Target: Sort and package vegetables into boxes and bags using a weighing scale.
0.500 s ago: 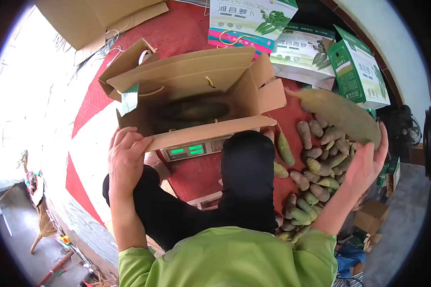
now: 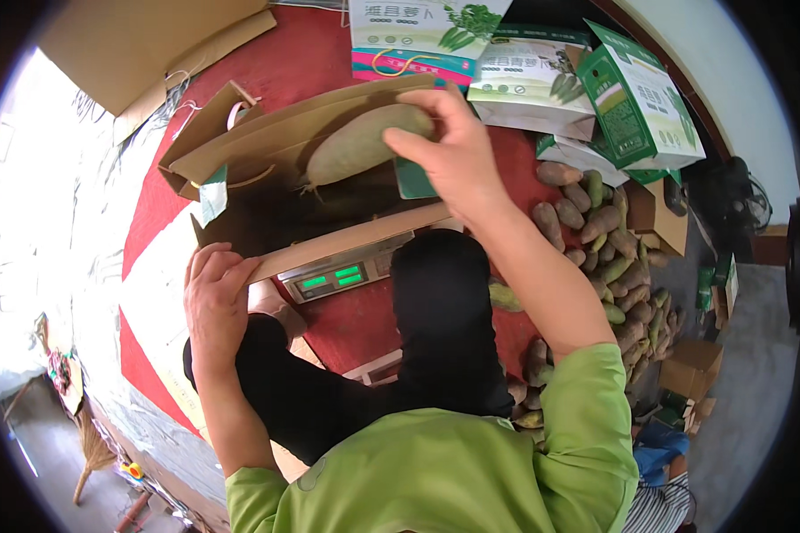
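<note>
In my right hand [image 2: 449, 147] is a large pale green radish [image 2: 364, 147], gripped at one end with thumb and fingers. It hangs slanted over the mouth of an open cardboard box [image 2: 347, 240], its thin root tip pointing left and down. My left hand [image 2: 213, 289] pinches the near left corner of the box, fingers over the near flap. The box rests on a scale [image 2: 333, 277] with green lit displays. The inside of the box is dark, so its contents do not show clearly.
A heap of radishes [image 2: 627, 266] lies on the red mat to my right. Printed cartons [image 2: 533, 84] stand at the far right, one green and white box [image 2: 644, 102] tilted. An open brown carton [image 2: 142, 44] is at the far left. A straw broom [image 2: 93, 449] lies lower left.
My right hand has swung from the far right, beside the heap, leftward to above the box, bringing the radish along. My left hand stays on the box edge. The view has shifted slightly.
</note>
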